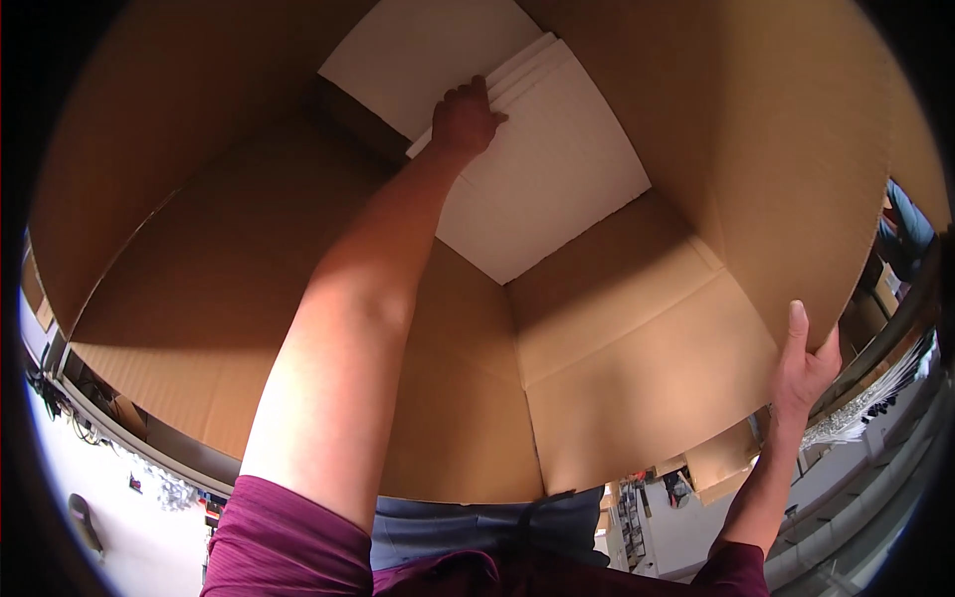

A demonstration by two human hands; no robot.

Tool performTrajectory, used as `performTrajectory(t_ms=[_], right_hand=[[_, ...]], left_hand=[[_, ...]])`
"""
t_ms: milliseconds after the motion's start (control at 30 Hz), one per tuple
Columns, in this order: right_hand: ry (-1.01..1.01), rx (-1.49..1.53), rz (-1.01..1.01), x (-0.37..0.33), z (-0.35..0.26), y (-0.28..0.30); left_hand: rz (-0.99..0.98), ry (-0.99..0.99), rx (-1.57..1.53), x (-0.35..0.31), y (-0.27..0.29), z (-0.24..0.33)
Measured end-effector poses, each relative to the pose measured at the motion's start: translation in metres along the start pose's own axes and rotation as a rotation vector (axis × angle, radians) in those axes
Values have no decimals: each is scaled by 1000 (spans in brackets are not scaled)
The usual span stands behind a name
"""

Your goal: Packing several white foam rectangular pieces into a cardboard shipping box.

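Note:
A large brown cardboard box (637,368) stands open in front of me. Deep inside it lie flat white cardboard pieces (557,159), several of them stacked with their edges showing. My left hand (465,119) reaches down into the box, its fingers curled over the upper edge of that stack. Behind the stack another white panel (418,60) lies against it, partly covered. At the right rim, my right hand (806,368) grips the box wall, thumb on the inner side and fingers mostly hidden outside.
Tall brown walls surround my left arm. Outside the box, a dark object (86,524) lies on the pale floor at lower left. Shelving with small items (632,507) shows below the near rim. Blue fabric (907,229) appears beyond the right wall.

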State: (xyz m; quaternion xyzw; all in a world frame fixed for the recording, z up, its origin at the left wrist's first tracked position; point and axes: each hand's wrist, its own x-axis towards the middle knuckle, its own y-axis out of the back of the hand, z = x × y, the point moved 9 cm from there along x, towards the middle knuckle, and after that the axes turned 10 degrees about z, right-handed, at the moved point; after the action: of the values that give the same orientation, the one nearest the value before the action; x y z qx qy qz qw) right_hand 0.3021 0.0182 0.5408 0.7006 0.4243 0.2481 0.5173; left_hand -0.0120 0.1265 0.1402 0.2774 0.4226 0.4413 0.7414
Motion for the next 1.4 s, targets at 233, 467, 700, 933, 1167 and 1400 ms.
performTrajectory(t_ms=[233, 467, 700, 933, 1167, 1400], right_hand=[[52, 1, 5, 0, 2, 1], [5, -11, -33, 2, 2, 2], [-3, 15, 8, -1, 0, 1], [33, -7, -12, 2, 8, 1], [41, -68, -16, 4, 6, 1], [85, -2, -23, 1, 1, -8]], left_hand=[[154, -107, 22, -1, -7, -5], [338, 114, 23, -38, -2, -32], [69, 136, 95, -35, -31, -87], [-13, 326, 116, -48, -12, -66], [197, 366, 94, -83, 8, -33], [331, 396, 77, -108, 6, 27]])
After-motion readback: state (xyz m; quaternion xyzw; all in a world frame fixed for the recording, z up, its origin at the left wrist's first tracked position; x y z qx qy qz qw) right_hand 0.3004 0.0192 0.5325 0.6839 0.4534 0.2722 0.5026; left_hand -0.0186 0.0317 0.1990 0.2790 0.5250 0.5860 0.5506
